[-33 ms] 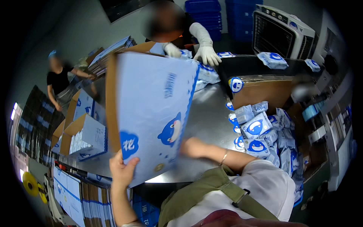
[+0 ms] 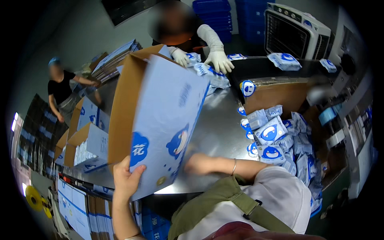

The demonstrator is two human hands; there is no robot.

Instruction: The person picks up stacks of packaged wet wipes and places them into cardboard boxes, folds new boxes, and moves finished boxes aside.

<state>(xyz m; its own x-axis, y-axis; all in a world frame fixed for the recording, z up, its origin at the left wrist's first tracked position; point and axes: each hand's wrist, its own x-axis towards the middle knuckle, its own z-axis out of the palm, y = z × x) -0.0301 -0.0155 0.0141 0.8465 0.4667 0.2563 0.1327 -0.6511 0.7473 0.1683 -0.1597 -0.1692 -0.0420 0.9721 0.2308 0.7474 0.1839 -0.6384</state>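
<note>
A white-and-blue cardboard box (image 2: 168, 120) with a whale print stands tilted in front of me, its brown inside showing on the left. My left hand (image 2: 126, 178) grips the box's near lower edge, thumb on the printed side. Beside the box's lower right edge is my right hand (image 2: 199, 163), its fingers smeared by motion; whether it touches the box I cannot tell. Under both lies a shiny metal table (image 2: 224, 128). Past the box, a co-worker's white-gloved hands (image 2: 220, 62) rest on soft white-and-blue packets (image 2: 218, 80).
Open filled cartons (image 2: 94, 146) stand at the left. Flat folded cartons (image 2: 86, 212) are stacked below the table's left side. A large bin (image 2: 276, 94) of packets is at the right, by a dark conveyor (image 2: 256, 70). Another person (image 2: 62, 88) stands far left.
The box has turned and opened out, so more of its brown inside shows. My right hand has shifted slightly left. The co-worker's gloved hands have moved a little over the packets.
</note>
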